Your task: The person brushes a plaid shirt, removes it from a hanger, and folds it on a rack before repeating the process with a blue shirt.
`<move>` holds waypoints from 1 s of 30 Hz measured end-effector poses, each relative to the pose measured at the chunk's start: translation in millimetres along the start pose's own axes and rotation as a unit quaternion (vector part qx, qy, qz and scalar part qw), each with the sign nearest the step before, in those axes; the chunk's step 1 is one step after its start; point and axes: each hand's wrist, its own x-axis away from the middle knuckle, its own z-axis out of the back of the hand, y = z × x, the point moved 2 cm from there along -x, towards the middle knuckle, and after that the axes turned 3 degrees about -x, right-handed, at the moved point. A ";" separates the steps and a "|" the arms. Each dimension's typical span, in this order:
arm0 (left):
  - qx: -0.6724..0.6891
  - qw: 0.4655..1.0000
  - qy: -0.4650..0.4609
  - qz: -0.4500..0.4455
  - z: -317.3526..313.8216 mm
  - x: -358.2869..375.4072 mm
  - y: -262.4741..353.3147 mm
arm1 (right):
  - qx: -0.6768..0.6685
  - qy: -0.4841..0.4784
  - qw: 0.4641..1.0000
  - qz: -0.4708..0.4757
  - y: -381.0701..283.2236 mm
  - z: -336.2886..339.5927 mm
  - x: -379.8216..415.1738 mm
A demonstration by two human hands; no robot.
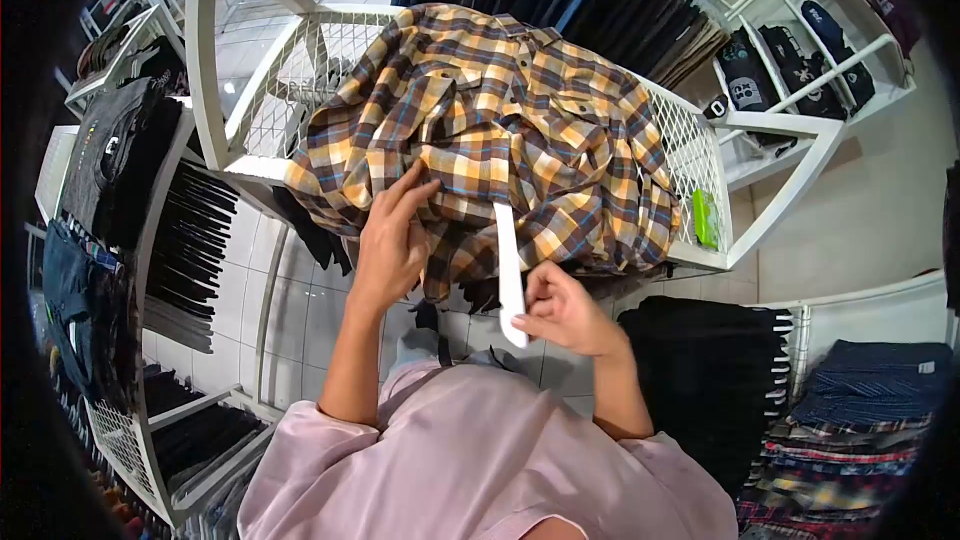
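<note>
The shirt (500,130) is plaid: yellow, brown, blue. The strip (510,275) and rack (760,140) are white. The sleeves (480,460) are pale pink.

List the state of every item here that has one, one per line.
plaid shirt: spread rumpled on the white mesh rack, hem hanging over the edge.
white strip: pinched at its lower end, upper end tucked under the shirt.
left hand: fingers resting flat on the shirt.
right hand: closed on the strip.
green item: lying on the rack.
</note>
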 end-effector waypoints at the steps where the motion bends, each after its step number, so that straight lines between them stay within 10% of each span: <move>1: 0.007 1.000 0.001 0.008 -1.5 -0.9 -1.1 | 0.014 -0.008 1.000 -0.001 -1.6 11.6 14.4; 11: 0.217 0.951 0.207 0.082 -33.4 44.7 -16.9 | -0.090 -0.115 0.989 0.022 19.3 58.9 66.4; 17: 0.329 0.906 -0.014 0.265 -79.8 90.1 53.5 | -0.026 -0.182 0.982 -0.030 62.1 20.8 58.0; 22: 0.377 0.877 0.026 0.297 -73.1 105.6 55.1 | 0.067 -0.195 0.978 -0.033 76.1 -30.0 46.8; 27: 0.277 0.905 0.014 0.323 19.6 169.9 41.3 | 0.213 -0.059 0.954 0.201 48.7 -37.9 31.4; 30: 0.180 0.950 0.046 0.251 70.2 214.3 18.8 | 0.398 0.059 0.828 0.390 15.0 -46.3 15.7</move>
